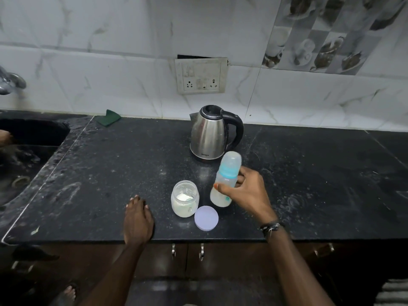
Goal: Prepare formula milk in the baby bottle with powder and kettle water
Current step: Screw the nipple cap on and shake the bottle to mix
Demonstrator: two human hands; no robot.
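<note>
**Inspector:** Presently, which step do you have in hand?

**Operator:** I judge it a late one. My right hand is wrapped round the baby bottle, thumb across the front and fingers behind. The bottle leans a little and its base looks to be at or just above the counter; I cannot tell which. Its cap is on and pale, cloudy liquid sits in the lower part, so powder and water appear to be in already. My left hand lies flat on the counter near the front edge, fingers loose, holding nothing.

**Inspector:** And the next move?

**Operator:** Probably a shake to mix, or setting the bottle down upright. Either way I would check that the blue collar is screwed tight first. The powder jar stands open just left of the bottle, with its lid lying flat in front of the two, so closing the jar is outstanding.

**Inspector:** Clearances?

**Operator:** Tight on three sides: the jar beside, the lid in front, the kettle just behind. Open counter runs well to the right. The sink is far left, and the lid lies near the front edge.
</note>
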